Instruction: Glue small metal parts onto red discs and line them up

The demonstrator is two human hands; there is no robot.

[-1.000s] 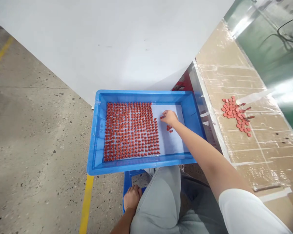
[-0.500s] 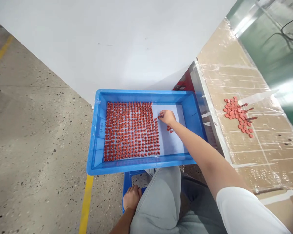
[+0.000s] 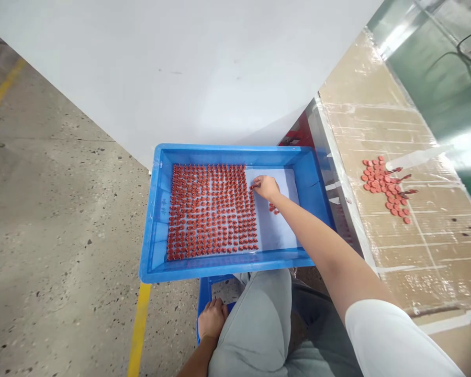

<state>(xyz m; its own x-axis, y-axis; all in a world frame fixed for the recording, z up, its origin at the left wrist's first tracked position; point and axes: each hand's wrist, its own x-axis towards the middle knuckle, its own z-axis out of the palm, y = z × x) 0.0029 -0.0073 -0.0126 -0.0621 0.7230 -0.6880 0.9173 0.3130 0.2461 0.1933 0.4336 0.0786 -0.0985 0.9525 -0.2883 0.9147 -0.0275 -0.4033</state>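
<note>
My right hand (image 3: 267,187) is over the blue bin (image 3: 223,269), its fingers pinched on a small red part (image 3: 255,186) at the right edge of the rows. Many red parts (image 3: 210,209) with small upright tips stand in close rows on the white sheet (image 3: 277,230) lining the bin. A few loose red parts (image 3: 273,208) lie under my right wrist. Down by my knee, my left hand (image 3: 213,317) rests with curled fingers against the blue stool (image 3: 204,298); its palm is hidden.
A cardboard-covered, taped table (image 3: 416,251) stands to the right, carrying a cluster of red discs (image 3: 384,183) and several longer dark red pieces (image 3: 408,192). A white panel (image 3: 204,68) rises behind the bin. Yellow line tape (image 3: 139,324) marks the speckled floor on the left.
My right hand has moved slightly left and up, bringing the pinched red part to the end of a row. My left hand stays where it was.
</note>
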